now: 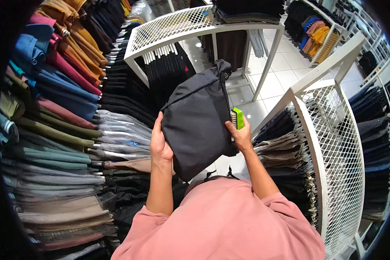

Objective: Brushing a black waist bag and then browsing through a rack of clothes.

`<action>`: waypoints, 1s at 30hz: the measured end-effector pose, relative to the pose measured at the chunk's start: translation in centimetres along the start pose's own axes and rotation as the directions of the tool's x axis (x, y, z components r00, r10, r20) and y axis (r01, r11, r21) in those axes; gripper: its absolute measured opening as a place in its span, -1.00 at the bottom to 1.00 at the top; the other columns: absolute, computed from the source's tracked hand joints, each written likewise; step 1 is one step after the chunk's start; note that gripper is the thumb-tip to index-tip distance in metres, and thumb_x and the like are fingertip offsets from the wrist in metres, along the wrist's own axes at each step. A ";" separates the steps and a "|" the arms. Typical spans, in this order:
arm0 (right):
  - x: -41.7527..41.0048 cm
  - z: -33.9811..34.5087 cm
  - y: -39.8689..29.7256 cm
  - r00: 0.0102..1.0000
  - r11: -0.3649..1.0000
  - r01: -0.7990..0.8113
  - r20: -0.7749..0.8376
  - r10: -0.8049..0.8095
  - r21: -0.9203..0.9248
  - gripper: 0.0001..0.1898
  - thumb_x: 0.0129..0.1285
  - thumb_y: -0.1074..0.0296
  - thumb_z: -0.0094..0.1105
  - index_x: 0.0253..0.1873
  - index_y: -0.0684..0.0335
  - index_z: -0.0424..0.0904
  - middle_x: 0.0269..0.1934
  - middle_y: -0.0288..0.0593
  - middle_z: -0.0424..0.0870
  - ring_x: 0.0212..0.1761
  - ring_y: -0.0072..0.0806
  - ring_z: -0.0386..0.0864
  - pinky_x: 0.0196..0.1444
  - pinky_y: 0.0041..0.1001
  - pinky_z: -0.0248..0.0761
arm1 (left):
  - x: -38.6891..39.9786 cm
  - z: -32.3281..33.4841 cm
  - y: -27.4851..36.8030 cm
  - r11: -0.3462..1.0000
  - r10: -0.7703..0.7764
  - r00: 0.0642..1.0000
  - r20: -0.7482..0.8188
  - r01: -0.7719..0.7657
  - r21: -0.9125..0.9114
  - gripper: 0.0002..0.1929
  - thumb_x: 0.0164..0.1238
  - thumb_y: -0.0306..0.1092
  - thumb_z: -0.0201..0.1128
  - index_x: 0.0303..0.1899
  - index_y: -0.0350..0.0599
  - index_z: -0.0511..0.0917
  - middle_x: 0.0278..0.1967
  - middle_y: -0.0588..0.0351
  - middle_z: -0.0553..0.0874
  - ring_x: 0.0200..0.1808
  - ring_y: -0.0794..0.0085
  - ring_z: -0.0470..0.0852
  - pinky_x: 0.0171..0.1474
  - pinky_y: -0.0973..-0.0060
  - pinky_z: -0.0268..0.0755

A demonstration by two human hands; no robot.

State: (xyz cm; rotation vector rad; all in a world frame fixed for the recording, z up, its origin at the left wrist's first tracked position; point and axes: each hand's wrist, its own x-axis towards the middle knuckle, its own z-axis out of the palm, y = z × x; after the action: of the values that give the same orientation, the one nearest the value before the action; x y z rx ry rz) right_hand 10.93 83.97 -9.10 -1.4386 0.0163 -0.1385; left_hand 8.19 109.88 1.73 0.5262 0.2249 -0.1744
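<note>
A folded black fabric garment [198, 120] is held up in front of me between both hands. My left hand [161, 143] presses flat against its left edge, fingers pointing up and the palm against the cloth. At the right edge, my right hand [241, 133] grips a brush with a lime-green back [239, 118], its pale bristles turned toward the garment. The right thumb lies in front, near the cloth. Bunched fabric stands up at the garment's top corner.
Hanging clothes in many colours [68, 136] line the left side. A white mesh-topped rack [169, 31] stands ahead, dark folded clothes [250, 11] on it. Another white mesh rack [334, 130] is close on the right, with garments hanging beside it. White floor tiles [279, 81] show between racks.
</note>
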 end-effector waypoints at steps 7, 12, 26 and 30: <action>1.2 -0.4 -2.2 0.995 0.982 -0.080 0.073 0.068 0.169 -0.55 0.20 0.31 0.59 0.11 0.29 0.58 -0.18 -0.39 0.65 -0.20 -0.64 0.55 -0.06 -0.57 0.46 | 0.4 -0.8 -1.2 1.000 -0.017 0.998 -0.067 0.016 -0.014 -0.54 0.59 -0.02 0.12 0.22 -0.21 0.61 0.18 0.00 0.72 0.17 0.18 0.68 0.34 0.23 0.44; 2.2 -0.8 -3.6 0.989 0.997 -0.037 0.145 0.026 0.072 -0.57 0.17 0.46 0.50 0.12 0.31 0.57 -0.15 -0.38 0.65 -0.16 -0.65 0.55 -0.03 -0.57 0.47 | -0.7 -1.8 1.1 0.741 0.418 0.907 -0.044 -0.312 0.595 -0.55 0.53 -0.03 0.11 0.12 -0.24 0.62 0.01 0.03 0.73 0.05 0.32 0.66 0.22 0.35 0.44; 4.9 0.9 -11.6 0.913 0.717 0.391 0.339 -0.226 -0.577 -0.45 0.15 0.18 0.48 0.18 0.32 0.51 -0.09 0.14 0.65 -0.05 0.03 0.65 0.06 -0.25 0.50 | 2.8 -1.1 -0.8 0.537 0.120 0.990 0.075 -0.128 0.834 -0.53 0.50 0.09 0.29 -0.17 -0.24 0.72 -0.27 0.21 0.77 -0.27 0.60 0.67 -0.17 0.54 0.53; 2.4 4.9 -10.8 0.835 0.545 0.445 0.109 -0.539 -0.711 -0.39 0.26 -0.01 0.34 0.23 0.33 0.47 -0.06 0.15 0.53 -0.07 0.12 0.61 -0.04 -0.06 0.51 | 2.0 -2.2 -3.7 0.664 0.157 0.987 0.037 -0.133 0.736 -0.55 0.54 0.10 0.25 -0.38 -0.10 0.65 -0.41 0.36 0.65 -0.39 0.69 0.52 -0.30 0.56 0.40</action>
State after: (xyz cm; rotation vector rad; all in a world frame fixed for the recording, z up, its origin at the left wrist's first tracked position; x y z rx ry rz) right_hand 12.90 87.24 2.37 -2.2021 -0.2743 -0.7732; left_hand 8.89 107.65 -2.44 1.3671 0.1304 -0.0929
